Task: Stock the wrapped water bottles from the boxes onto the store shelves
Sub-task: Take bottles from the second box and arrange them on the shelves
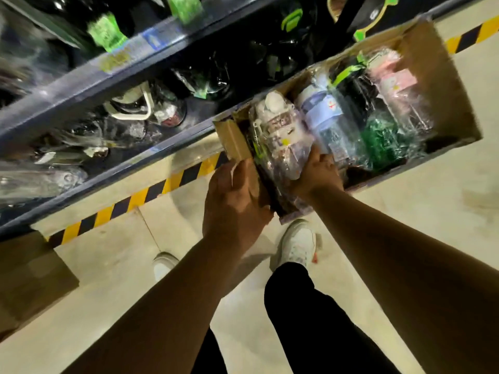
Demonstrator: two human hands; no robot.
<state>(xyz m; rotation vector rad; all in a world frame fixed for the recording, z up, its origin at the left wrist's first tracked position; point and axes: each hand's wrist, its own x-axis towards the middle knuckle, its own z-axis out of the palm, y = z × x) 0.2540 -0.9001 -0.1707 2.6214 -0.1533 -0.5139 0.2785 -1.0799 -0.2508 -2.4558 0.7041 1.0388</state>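
Dim, motion-blurred shelves (pixel 89 85); glare on plastic wrap.

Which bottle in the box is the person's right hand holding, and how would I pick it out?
Find the open cardboard box beside the dark shelves. Its wrapped bottles lie in a row; go to the end between the left hand, which grips the box's corner, and the right hand. That white-capped bottle has a white body with dark print, unlike its pale-blue neighbour.
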